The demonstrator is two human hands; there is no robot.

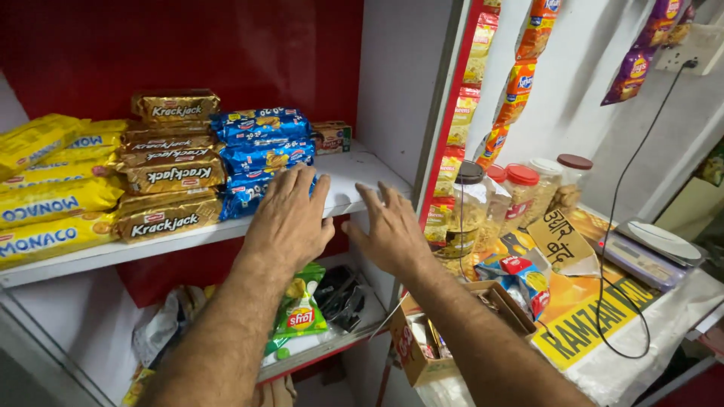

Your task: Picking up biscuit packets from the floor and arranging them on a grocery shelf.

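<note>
My left hand (289,217) lies flat with fingers spread against the front of a stack of blue biscuit packs (262,147) on a white shelf (354,177). Nothing is in its grip. My right hand (388,230) hovers open a little to the right, at the shelf's front edge, holding nothing. Beside the blue packs stands a stack of gold-brown biscuit packs (167,162), and left of those lie yellow biscuit packs (49,188).
A small box (332,137) sits at the shelf's back. Below, a lower shelf holds a green chip bag (302,309) and dark packets. To the right are red-lidded jars (520,192), hanging snack strips (513,83), a cardboard box (452,339) and a weighing scale (652,252).
</note>
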